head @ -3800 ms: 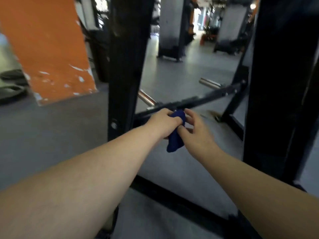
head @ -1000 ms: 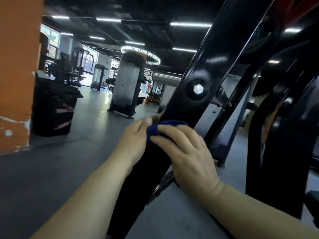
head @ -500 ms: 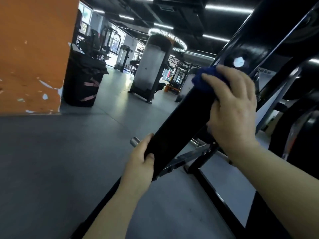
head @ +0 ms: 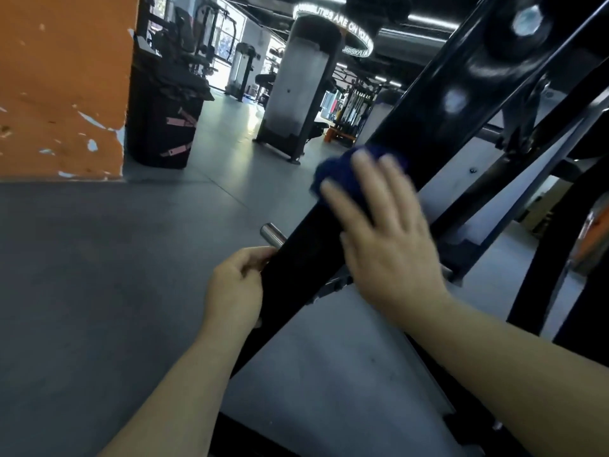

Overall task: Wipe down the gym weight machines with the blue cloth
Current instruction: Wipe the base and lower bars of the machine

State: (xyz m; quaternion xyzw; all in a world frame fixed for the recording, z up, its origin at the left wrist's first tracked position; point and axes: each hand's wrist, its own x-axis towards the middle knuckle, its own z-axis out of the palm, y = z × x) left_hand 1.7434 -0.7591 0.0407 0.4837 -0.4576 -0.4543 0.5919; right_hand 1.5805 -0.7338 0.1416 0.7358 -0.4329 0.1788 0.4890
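While the slanted black frame beam (head: 425,127) of the weight machine is being wiped, the blue cloth (head: 339,174) is pressed flat against its upper face by the right hand (head: 385,232). Fingers are extended and spread over the cloth, not curled round it; the hand is motion-blurred, so a stroke along the beam is judged to be in progress. The cloth sits roughly mid-beam, below the two bolt heads (head: 527,19) seen higher up.

The beam's lower edge is gripped by the left hand (head: 235,288), fingers curled round it, just below a chrome peg (head: 273,235) that sticks out from behind the beam. No cloth is held in that hand; it is judged to be used for bracing only.

Step in hand: wiping of the beam's face, mid-length. How much of the machine is already clean cannot be told.

Next move, as judged: the stroke is to be carried along the beam toward the left hand, so that hand must be shifted or let go for the covered patch to be reached. Firm palm pressure is needed to keep the bunched cloth from slipping out. The bolt heads, the peg and the dark uprights (head: 540,282) at right are still to be covered.
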